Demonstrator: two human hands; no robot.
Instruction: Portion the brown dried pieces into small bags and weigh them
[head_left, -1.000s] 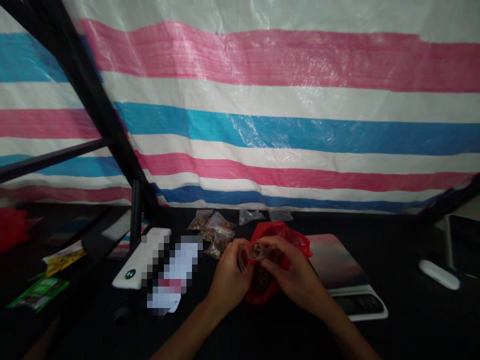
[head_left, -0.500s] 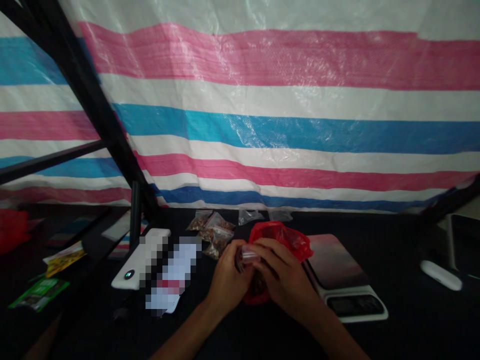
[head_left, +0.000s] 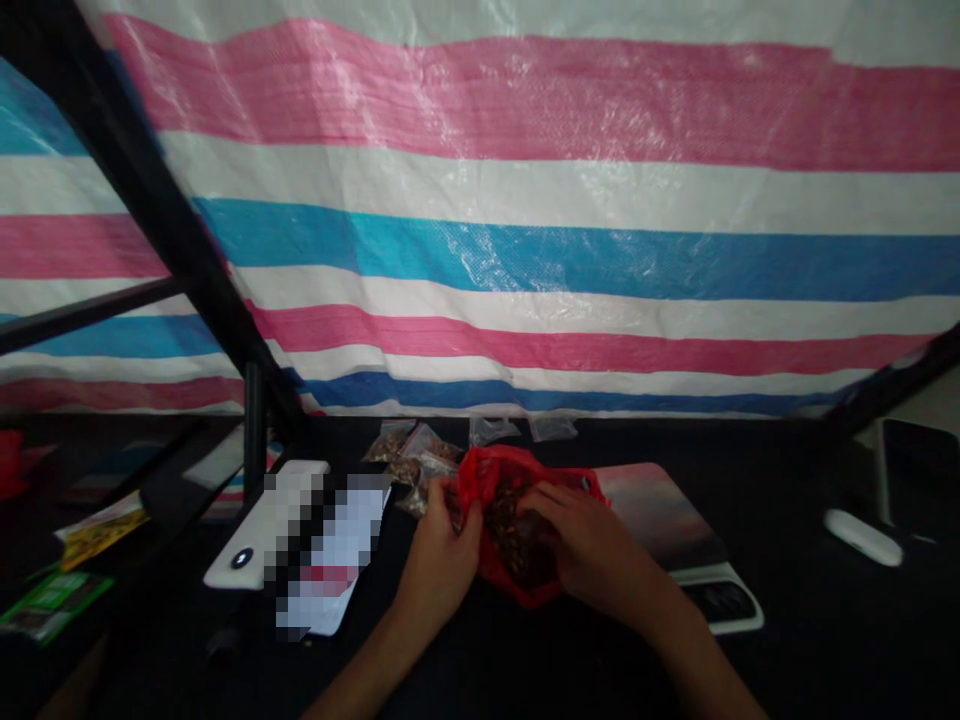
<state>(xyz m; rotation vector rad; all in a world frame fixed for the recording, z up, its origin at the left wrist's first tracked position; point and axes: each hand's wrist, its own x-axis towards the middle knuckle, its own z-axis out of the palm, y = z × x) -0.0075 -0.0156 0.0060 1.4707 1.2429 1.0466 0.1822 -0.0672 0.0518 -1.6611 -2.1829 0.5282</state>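
A red plastic bag (head_left: 491,462) stands open in front of me, with small brown dried pieces (head_left: 511,530) inside. My left hand (head_left: 439,545) is closed on the bag's left rim, thumb and fingers pinching the plastic. Over the bag's mouth, my right hand (head_left: 589,545) reaches in from the right; its fingers are bent and together among the brown pieces, and the fingertips are partly hidden. Just behind my left hand lie several small clear zip bags (head_left: 405,470) of similar brown bits. A kitchen scale (head_left: 660,515) sits partly behind my right hand and forearm.
Flat clear bags (head_left: 491,430) lie at the back edge. A white power bank (head_left: 232,565) and a blurred-out phone-like item (head_left: 330,560) are on the left, near green (head_left: 56,605) and yellow packets (head_left: 101,530). A white oblong object (head_left: 862,537) lies right. Black frame poles (head_left: 202,285) slant at left.
My hands have moved apart; the clear plastic piece between them is out of sight. The left hand went to the red bag's rim, and the right hand into its mouth. The view shifted slightly.
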